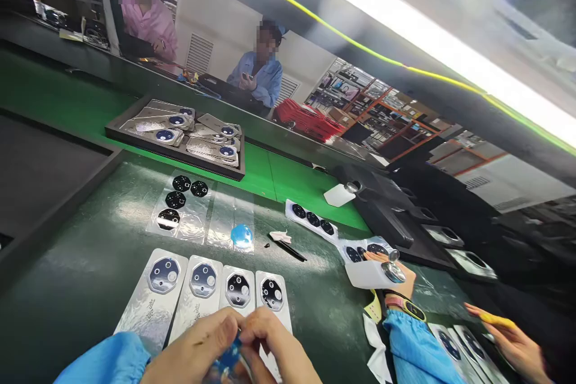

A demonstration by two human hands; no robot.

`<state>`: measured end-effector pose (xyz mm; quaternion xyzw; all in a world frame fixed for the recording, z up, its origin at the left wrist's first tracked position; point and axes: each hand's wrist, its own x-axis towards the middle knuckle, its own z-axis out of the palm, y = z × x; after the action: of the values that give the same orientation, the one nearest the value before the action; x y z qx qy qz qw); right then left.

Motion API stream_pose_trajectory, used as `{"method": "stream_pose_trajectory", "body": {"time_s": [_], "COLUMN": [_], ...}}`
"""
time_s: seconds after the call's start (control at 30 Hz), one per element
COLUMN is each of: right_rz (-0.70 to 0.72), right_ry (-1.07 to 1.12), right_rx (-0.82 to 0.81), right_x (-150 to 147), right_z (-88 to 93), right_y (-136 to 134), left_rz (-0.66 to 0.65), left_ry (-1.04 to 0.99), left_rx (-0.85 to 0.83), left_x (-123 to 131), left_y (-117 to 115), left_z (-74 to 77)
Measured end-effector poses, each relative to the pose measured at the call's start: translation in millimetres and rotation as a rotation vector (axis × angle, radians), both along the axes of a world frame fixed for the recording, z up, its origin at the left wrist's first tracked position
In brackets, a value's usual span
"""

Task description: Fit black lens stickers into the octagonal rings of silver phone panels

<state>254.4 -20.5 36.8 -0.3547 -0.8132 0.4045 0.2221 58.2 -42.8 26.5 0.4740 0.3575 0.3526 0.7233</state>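
My left hand [198, 345] and my right hand [274, 339] meet at the bottom centre, fingers pinched together around a piece of blue film [230, 357]. The fingers cover most of the film. Just beyond them, several silver phone back panels [153, 306] lie in a row, each with a dark, eight-sided camera plate [204, 279]. My hands overlap the lower ends of the middle panels. Farther out, a round blue film disc [242, 236] rests on a clear plastic sheet [218, 231], beside another sheet with several black discs [175, 199].
A dark tray [175, 162] of loose panels stands on the green belt [261, 174]. Black tweezers [290, 249] lie near white scraps. At right, a co-worker's hand [407, 279] is behind a white bottle [369, 275]; their other hand [513, 336] is above more panels. Two people sit opposite.
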Motion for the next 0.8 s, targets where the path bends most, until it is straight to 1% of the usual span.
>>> {"method": "stream_pose_trajectory", "body": {"time_s": [0.03, 0.07, 0.1, 0.13, 0.17, 0.2, 0.27, 0.33, 0.37, 0.4, 0.47, 0.53, 0.7, 0.8], "right_rz": [-0.003, 0.010, 0.030, 0.038, 0.037, 0.015, -0.063, -0.110, -0.118, -0.122, -0.115, -0.102, -0.064, -0.004], "right_ry": [-0.013, -0.013, -0.003, 0.009, 0.014, 0.005, -0.039, -0.076, -0.086, -0.090, -0.094, -0.100, -0.127, -0.148], "right_rx": [0.030, 0.044, 0.044, 0.044, 0.047, 0.060, 0.129, 0.170, 0.176, 0.178, 0.180, 0.186, 0.210, 0.231], "right_x": [-10, -18, -26, -34, -40, -47, -58, -69, -73, -76, -81, -82, -79, -79], "right_z": [1.0, 1.0, -0.3, -2.8, -6.7, -12.0, -25.5, -40.0, -46.3, -51.6, -58.5, -61.2, -61.3, -60.8], "right_y": [5, 10, 17, 26, 35, 44, 60, 71, 74, 76, 77, 77, 78, 85], "left_rz": [-0.015, -0.007, 0.013, 0.044, 0.080, 0.111, 0.145, 0.153, 0.158, 0.165, 0.193, 0.207, 0.150, 0.128], "left_ry": [-0.064, -0.067, -0.007, 0.110, 0.261, 0.418, 0.671, 0.804, 0.840, 0.869, 0.910, 0.930, 0.901, 0.871], "left_rx": [-0.066, -0.099, -0.096, -0.047, 0.055, 0.202, 0.582, 0.905, 1.009, 1.070, 1.118, 1.120, 1.122, 1.133], "left_x": [-4, -8, -12, -17, -21, -25, -31, -33, -33, -32, -30, -28, -32, -35], "left_y": [-1, -2, -4, -6, -9, -13, -19, -24, -26, -27, -27, -27, -25, -24], "left_z": [2.0, 1.5, -1.0, -5.1, -10.3, -16.2, -28.1, -38.4, -42.5, -45.8, -50.1, -51.9, -50.8, -49.1]}}
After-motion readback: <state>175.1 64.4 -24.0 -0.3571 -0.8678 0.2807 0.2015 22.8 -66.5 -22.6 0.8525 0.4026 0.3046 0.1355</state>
